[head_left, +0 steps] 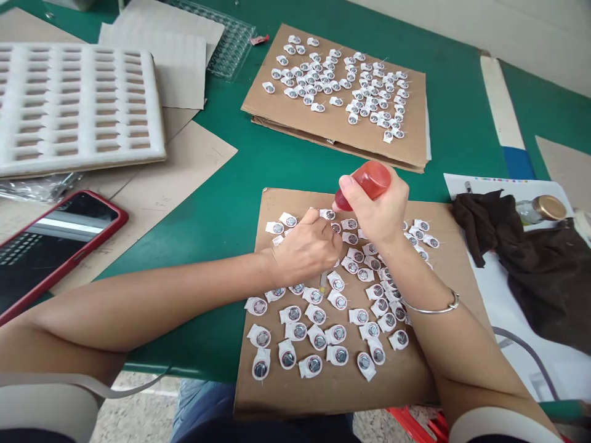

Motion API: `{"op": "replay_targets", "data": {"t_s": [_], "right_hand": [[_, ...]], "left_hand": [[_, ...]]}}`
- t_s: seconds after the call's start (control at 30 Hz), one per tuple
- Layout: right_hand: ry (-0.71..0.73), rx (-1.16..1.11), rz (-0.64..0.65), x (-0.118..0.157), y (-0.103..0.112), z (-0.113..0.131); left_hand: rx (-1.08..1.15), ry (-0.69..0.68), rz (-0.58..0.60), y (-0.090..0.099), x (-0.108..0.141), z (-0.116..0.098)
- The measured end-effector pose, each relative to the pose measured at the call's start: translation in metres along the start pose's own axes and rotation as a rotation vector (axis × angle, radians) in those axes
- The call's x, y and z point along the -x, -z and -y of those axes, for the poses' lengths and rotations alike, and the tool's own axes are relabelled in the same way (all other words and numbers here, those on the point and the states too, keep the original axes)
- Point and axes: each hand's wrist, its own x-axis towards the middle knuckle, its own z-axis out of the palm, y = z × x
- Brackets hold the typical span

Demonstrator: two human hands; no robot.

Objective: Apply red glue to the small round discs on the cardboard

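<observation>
My right hand (pixel 383 206) is wrapped round a red, partly see-through squeeze bottle (pixel 373 178), tilted with its wide base up and its narrow end toward my left hand. My left hand (pixel 309 246) lies low over the cardboard sheet (pixel 277 394), fingers curled in. What they hold, if anything, is hidden. A thin piece with a yellowish end (pixel 322 283) shows just below them. Around both hands lie several small round metal parts on white tabs, such as one part (pixel 339 355) near the front. Another white-tabbed part (pixel 327 214) sits between the hands.
Farther back, a second cardboard stack (pixel 277 104) carries more such parts. A white slotted foam tray (pixel 159 123) and a red-cased phone (pixel 104 215) are at left. Dark cloth (pixel 545 277) and a gold-lidded jar (pixel 549 208) lie at right. A clear plastic tray (pixel 231 43) is behind.
</observation>
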Motion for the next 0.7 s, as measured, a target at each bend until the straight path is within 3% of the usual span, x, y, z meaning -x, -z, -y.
{"op": "replay_targets", "data": {"t_s": [0.7], "right_hand": [[-0.02, 0.075, -0.016, -0.0006, -0.0014, 0.0014]], "left_hand": [[0.007, -0.008, -0.006, 0.0003, -0.0007, 0.0019]]}}
